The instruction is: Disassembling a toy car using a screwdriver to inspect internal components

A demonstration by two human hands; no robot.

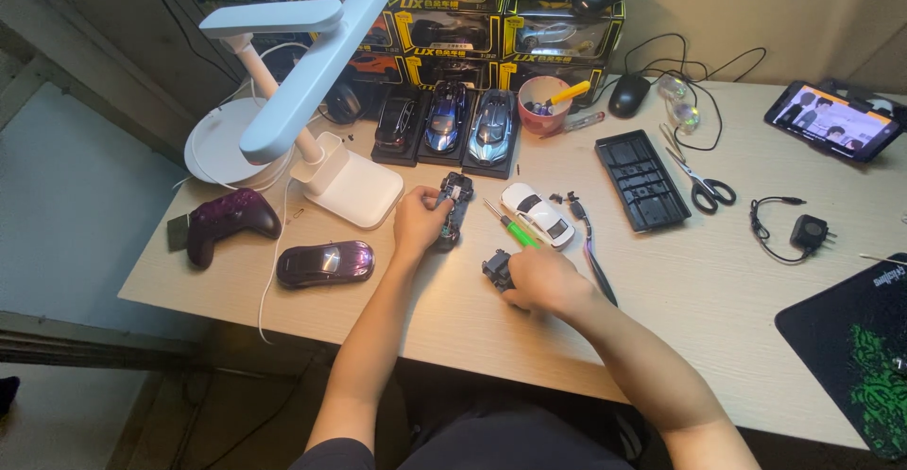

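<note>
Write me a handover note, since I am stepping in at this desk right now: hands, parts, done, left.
Left hand: holds the black toy car chassis on the desk.
Right hand: grips the green screwdriver, resting against a small black part.
White car shell lies apart, beside the chassis.
Done: shell off chassis.
Left: cannot tell; loose black bits lie near the shell.

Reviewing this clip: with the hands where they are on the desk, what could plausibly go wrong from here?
1. Tiny dark loose parts lie on the desk beside the white model car; a sweep of the right hand could scatter them.
2. The right hand holds a green-handled screwdriver together with a small black part; the crowded grip might slip.
3. The left hand holds the dark car chassis above the desk; it could drop.
</note>
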